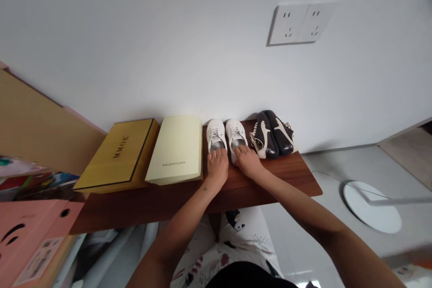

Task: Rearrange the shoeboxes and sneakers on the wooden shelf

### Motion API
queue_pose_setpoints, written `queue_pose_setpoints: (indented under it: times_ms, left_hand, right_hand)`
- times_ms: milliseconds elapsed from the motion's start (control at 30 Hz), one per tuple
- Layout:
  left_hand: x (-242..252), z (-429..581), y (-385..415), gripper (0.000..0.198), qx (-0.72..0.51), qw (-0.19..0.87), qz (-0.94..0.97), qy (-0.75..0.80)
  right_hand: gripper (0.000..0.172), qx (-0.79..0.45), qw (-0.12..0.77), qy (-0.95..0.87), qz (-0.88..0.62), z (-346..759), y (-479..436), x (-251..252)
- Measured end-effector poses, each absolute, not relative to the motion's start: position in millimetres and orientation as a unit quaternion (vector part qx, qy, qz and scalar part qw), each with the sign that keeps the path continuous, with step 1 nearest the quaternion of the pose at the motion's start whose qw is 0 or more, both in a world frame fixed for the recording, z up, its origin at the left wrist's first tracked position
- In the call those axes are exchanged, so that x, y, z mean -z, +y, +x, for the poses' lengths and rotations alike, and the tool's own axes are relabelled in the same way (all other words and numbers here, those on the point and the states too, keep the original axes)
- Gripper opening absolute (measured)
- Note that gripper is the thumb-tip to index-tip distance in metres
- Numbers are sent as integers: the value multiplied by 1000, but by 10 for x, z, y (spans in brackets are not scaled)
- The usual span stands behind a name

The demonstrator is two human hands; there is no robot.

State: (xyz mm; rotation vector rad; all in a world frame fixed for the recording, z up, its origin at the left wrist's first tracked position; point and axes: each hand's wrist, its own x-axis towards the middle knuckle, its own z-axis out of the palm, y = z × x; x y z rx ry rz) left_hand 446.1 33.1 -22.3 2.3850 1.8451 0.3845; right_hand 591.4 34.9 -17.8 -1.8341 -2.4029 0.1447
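Two white lace-up sneakers stand side by side on a dark wooden shelf (246,193), toes toward the wall. My left hand (218,164) grips the heel of the left white sneaker (215,132). On the heel of the right white sneaker (235,131) my right hand (246,159) is closed in the same way. The fingertips of both hands are partly hidden inside the shoe openings. Just right of them sits a pair of dark brown sneakers (275,132) with cream trim, leaning on their sides against each other.
Left of the white sneakers lie a cream shoebox (177,146) and a gold shoebox (118,153). A pink box file (33,234) stands at the lower left. Wall sockets (302,23) are above the shelf. A round white base (371,207) rests on the floor at right.
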Motion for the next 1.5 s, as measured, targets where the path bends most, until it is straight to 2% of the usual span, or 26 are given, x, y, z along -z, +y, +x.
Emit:
queue_pose_setpoints:
  times_ms: [167, 300, 400, 467, 533, 633, 733, 833, 1000, 1100, 1500]
  left_hand:
    - [101, 4532, 236, 46, -192, 46, 789, 582]
    - [67, 4845, 172, 52, -262, 163, 820, 482]
    - [167, 5231, 196, 56, -283, 272, 805, 444]
    - [261, 5495, 254, 60, -289, 321, 771, 467]
    - [349, 5709, 332, 59, -279, 364, 730, 506]
    - [430, 5879, 442, 48, -246, 400, 695, 544]
    - [424, 5899, 510, 39, -230, 391, 701, 551]
    - [327, 5891, 546, 35, -195, 349, 753, 522]
    - [79, 6010, 605, 39, -71, 241, 841, 480]
    - [-35, 6103, 635, 44, -21, 194, 855, 481]
    - [-52, 6244, 604, 39, -4, 171, 857, 487]
  right_hand:
    - [40, -66, 225, -780, -580, 6349, 117, 195]
    - [44, -61, 317, -694, -643, 7000, 38, 221]
    - [55, -37, 327, -591, -736, 7484, 102, 284]
    - [59, -66, 311, -545, -776, 7722, 165, 333]
    - [53, -158, 290, -540, -774, 7869, 216, 377]
    - [44, -279, 293, -550, -731, 7955, 254, 417]
    - [47, -284, 318, -569, -703, 7994, 264, 411]
    - [42, -220, 279, -621, -699, 8045, 281, 345]
    - [32, -57, 76, -696, -711, 8020, 327, 161]
    - [31, -9, 2, -717, -697, 7912, 343, 71]
    - [27, 13, -51, -726, -686, 7662, 428, 50]
